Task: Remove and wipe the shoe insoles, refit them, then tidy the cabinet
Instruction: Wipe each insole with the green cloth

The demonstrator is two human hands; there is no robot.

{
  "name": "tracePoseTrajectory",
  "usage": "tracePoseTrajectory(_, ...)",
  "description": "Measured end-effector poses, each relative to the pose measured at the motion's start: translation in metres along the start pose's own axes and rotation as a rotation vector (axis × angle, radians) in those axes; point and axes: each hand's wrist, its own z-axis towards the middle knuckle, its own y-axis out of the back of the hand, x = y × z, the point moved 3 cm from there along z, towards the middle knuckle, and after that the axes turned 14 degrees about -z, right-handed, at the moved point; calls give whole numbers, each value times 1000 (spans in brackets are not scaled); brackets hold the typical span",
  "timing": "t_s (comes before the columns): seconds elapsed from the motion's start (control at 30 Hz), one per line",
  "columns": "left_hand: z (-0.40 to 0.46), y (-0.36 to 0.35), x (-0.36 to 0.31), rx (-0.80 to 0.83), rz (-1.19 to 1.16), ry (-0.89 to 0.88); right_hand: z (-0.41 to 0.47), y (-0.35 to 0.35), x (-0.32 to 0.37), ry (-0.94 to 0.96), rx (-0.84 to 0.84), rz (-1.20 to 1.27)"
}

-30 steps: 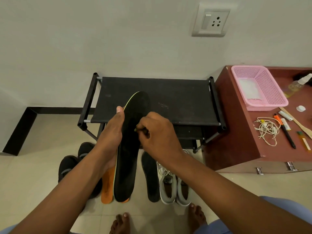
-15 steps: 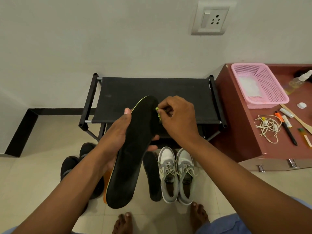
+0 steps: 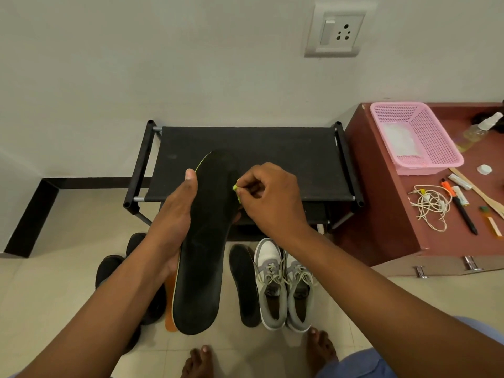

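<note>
The black insole point(image 3: 203, 241) was held lengthwise, toe end pointing away toward the wall and heel end toward the person, its flat matte face up with a thin yellow-green line along its edge. The left hand point(image 3: 174, 222) gripped its left side, thumb laid along the rim; the right hand point(image 3: 268, 197) pinched a small yellow-green scrap point(image 3: 236, 190) at its right edge. Below, a second black insole point(image 3: 244, 285) lay on the tiled floor beside grey and white sneakers point(image 3: 283, 285), with black shoes point(image 3: 114, 268) to the left. Beyond stood a black fabric-topped shoe rack point(image 3: 272, 156) against the pale wall, and a reddish-brown cabinet point(image 3: 381, 214) with a pink mesh basket point(image 3: 425, 132) on its surface.
</note>
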Motion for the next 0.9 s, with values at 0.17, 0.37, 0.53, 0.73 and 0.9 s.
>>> tracePoseTrajectory(0.17,1,7,-1,-25,-61,-56,-8,-7,12,13,74,46)
tracePoseTrajectory(0.37,-1,9,-6,-118,-198,-35,-34,-20,33,65,232,110)
tracePoseTrajectory(0.53,-3,9,-7,-37,-295,32,-40,-25,38,122,236,70)
tracePoseTrajectory(0.73,-2,4,-4,65,-268,64,-29,-17,30,130,130,-22)
tracePoseTrajectory(0.9,-8,-12,0,181,-249,84,-8,-3,12,54,-17,-65)
